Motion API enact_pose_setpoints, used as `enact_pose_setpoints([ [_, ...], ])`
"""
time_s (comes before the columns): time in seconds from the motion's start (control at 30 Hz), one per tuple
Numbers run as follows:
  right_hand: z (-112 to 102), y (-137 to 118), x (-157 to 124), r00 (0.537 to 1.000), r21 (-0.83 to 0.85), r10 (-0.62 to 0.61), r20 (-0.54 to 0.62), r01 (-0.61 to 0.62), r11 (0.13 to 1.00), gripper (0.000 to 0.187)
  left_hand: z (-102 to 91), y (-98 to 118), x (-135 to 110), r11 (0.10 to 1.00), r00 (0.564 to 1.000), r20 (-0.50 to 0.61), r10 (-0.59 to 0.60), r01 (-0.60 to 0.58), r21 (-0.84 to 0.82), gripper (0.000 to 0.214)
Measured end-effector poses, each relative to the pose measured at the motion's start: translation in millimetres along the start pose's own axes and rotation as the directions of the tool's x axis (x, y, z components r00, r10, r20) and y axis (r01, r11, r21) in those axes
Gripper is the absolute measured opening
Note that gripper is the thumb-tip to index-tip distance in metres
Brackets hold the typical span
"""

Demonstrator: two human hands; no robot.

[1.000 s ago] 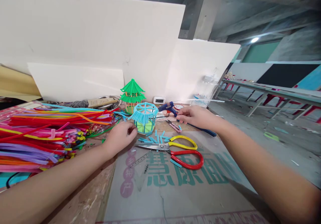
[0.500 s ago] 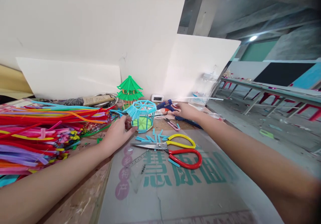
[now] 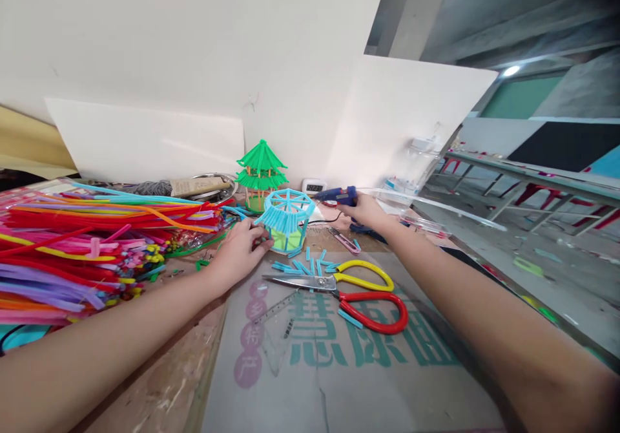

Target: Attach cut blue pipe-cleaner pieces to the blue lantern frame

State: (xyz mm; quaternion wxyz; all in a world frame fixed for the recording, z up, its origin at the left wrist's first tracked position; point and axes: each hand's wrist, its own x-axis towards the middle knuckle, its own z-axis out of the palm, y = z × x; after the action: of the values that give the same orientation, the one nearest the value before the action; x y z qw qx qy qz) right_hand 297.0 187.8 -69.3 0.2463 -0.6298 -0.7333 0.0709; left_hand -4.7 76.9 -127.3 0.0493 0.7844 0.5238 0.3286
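My left hand (image 3: 243, 247) is closed on the left edge of a small light-blue pipe-cleaner pavilion (image 3: 285, 216) that has a green base. My right hand (image 3: 364, 212) grips a dark blue hot glue gun (image 3: 339, 195), raised off the table, its nozzle pointing left toward the pavilion and a long clear glue stick (image 3: 436, 207) trailing from its back. Short blue pipe-cleaner pieces (image 3: 310, 266) lie in front of the pavilion. Scissors (image 3: 358, 287) with one yellow and one red handle rest open on the mat just nearer to me.
Bundles of coloured pipe cleaners (image 3: 97, 239) cover the left side. A green tree-like pagoda (image 3: 262, 171), a small digital timer (image 3: 314, 186) and a clear plastic bottle (image 3: 416, 165) stand at the back. A pink cutter (image 3: 345, 239) and a clear set square (image 3: 278, 329) lie on the table.
My right hand has lifted the glue gun from the table, and its glue stick has swung down to the right. The pavilion has turned or tilted slightly in my left hand. The whole view has shifted.
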Motion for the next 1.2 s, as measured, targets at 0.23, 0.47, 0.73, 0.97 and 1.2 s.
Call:
enact_pose_setpoints([
  [0.23,-36,-23,-39,0.995,0.217,-0.059,-0.076,0.074,0.973,0.047,1.7,-1,-2,0.994,0.999,-0.001,-0.037,0.037,-0.106,0.022],
  [0.47,-35,-42,-86,0.924,0.495,-0.377,0.067,0.298,0.816,0.04,3.5,-5,-1,0.985,0.996,0.078,-0.033,0.046,-0.164,0.02],
  [0.73,-40,-52,-97,0.933,0.394,-0.339,0.124,0.267,0.879,0.044,2.7,-2,0,0.988,0.996,0.081,-0.033,0.045,-0.148,0.021],
  [0.97,-42,-48,-95,0.918,0.351,-0.355,0.177,0.278,0.894,0.042,3.1,-3,0,0.991,0.996,0.086,-0.031,0.042,-0.13,0.023],
  [1.2,-41,-52,-94,0.931,0.246,-0.3,0.206,0.247,0.937,0.05,4.3,-5,0,0.991,0.998,0.065,-0.008,0.017,-0.135,0.022],
])
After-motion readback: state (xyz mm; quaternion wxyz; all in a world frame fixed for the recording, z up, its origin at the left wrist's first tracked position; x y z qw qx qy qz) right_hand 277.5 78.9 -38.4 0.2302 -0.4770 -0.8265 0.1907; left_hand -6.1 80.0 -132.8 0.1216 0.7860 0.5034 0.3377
